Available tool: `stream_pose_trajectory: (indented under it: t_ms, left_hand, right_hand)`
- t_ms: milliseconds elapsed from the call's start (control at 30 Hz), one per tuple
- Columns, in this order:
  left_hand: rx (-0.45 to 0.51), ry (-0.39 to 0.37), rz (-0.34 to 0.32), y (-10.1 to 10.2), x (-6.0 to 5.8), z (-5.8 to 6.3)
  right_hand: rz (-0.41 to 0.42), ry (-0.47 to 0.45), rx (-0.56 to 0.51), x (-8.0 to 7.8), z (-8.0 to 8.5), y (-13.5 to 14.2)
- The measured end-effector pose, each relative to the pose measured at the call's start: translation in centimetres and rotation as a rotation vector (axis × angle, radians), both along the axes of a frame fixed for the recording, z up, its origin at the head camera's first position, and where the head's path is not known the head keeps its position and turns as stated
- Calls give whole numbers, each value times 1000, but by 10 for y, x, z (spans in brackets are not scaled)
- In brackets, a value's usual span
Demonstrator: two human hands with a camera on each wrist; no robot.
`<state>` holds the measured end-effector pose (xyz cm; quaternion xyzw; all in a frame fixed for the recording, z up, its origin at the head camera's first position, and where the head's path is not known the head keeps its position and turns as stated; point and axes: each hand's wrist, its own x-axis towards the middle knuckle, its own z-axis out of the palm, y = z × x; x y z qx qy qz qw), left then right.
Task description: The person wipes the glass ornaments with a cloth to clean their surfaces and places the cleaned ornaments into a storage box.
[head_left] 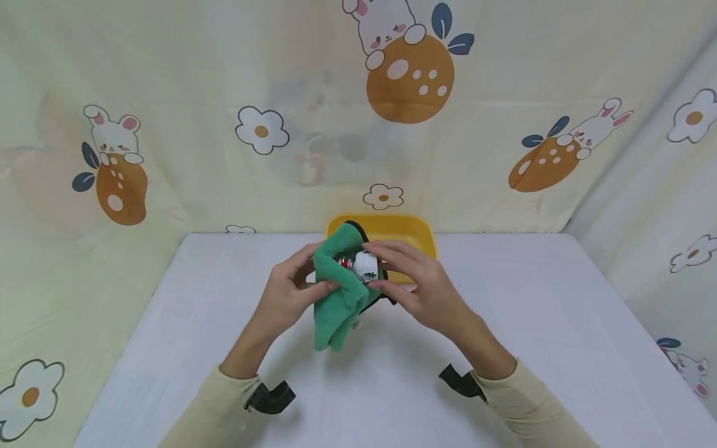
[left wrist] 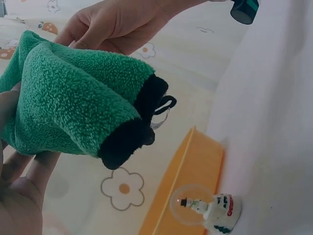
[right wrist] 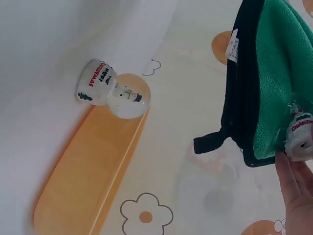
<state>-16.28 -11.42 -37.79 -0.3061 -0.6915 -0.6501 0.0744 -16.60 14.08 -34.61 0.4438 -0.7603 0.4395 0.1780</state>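
Observation:
A small snow globe with a white base (head_left: pixel 366 266) is held up over the table, its dome tucked into a fold of a green towel (head_left: pixel 333 314) with black edging. My right hand (head_left: pixel 419 281) pinches the globe's base between fingers and thumb. Around the towel, my left hand (head_left: pixel 287 291) curls with the thumb on the near side, gripping it against the dome. In the right wrist view the base (right wrist: pixel 298 139) carries red lettering, and the dome is mostly hidden by cloth. The towel's black hem (left wrist: pixel 122 142) hangs down in the left wrist view.
A second snow globe (right wrist: pixel 97 83), with a snowman inside, stands on the white table (head_left: pixel 504 323) beside a yellow bin (head_left: pixel 411 230). In the head view the towel mostly hides it. A patterned curtain (head_left: pixel 196 124) rises behind the table.

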Motion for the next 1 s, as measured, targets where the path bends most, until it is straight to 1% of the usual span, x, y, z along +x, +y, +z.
stream_pose_trajectory:
  t_ms: [200, 367, 467, 533, 667, 767, 867, 1000]
  left_hand:
    - [-11, -41, -1, 0, 1, 0]
    - [-19, -74, -1, 0, 1, 1]
    - [-18, -95, 6, 0, 0, 1]
    - [-15, -105, 8, 1, 0, 1]
    - [-16, -108, 5, 3, 0, 1]
    - [-24, -95, 7, 4, -1, 1]
    - [-25, -80, 5, 5, -1, 3]
    - [-9, -62, -5, 5, 1, 5]
  right_hand:
    - [8, 89, 15, -2, 1, 1]
    - [48, 195, 54, -4, 4, 4]
    - [44, 241, 86, -5, 6, 7]
    - [31, 255, 98, -6, 6, 8]
    - [24, 306, 69, -6, 4, 5]
    - [16, 335, 53, -7, 3, 3]
    - [-3, 318, 47, -6, 1, 2]
    - [-27, 229, 32, -5, 0, 2]
